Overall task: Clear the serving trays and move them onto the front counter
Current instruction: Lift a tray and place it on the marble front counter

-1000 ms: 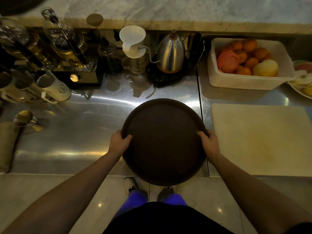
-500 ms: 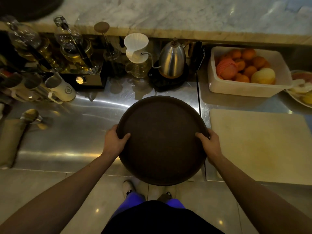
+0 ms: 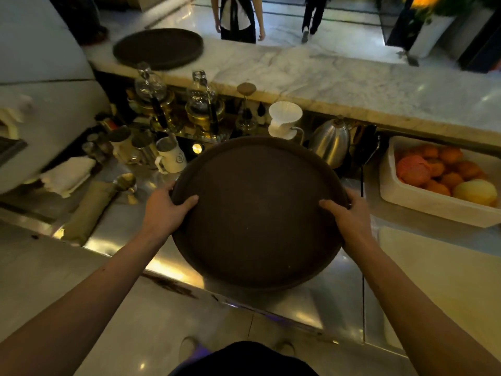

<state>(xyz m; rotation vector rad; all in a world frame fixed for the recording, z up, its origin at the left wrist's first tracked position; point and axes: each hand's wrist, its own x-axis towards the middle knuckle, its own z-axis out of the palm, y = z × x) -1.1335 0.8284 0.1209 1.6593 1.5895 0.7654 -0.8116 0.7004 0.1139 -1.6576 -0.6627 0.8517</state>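
Both hands are closed on the rim of the round brown tray (image 3: 260,213): the left hand (image 3: 165,206) clamps its left edge with the thumb lying over the top face, and the right hand (image 3: 348,215) does the same on the right edge, so the grip is a two-sided pinch with fingers curled beneath, out of sight. The tray is bare, with nothing on it, and it appears to be held clear of the steel bench (image 3: 311,297), tipped a little toward the person. Beyond the tray's far rim stand the white dripper (image 3: 284,119) and the steel kettle (image 3: 329,142), with a cluster of metal jugs and a white mug (image 3: 172,156) off the tray's far-left rim. To the tray's right sits the white tub of fruit (image 3: 439,177). Farther beyond the tray, above the brewing gear, runs the marble front bench (image 3: 339,85), where a second dark tray (image 3: 158,47) already lies toward the left. The step in hand looks like the carry of a cleared tray to that marble top. The next move likely calls for lifting the tray high enough to pass over the kettle and glassware, keeping it level, then setting it down on a bare stretch of marble or onto the other tray.
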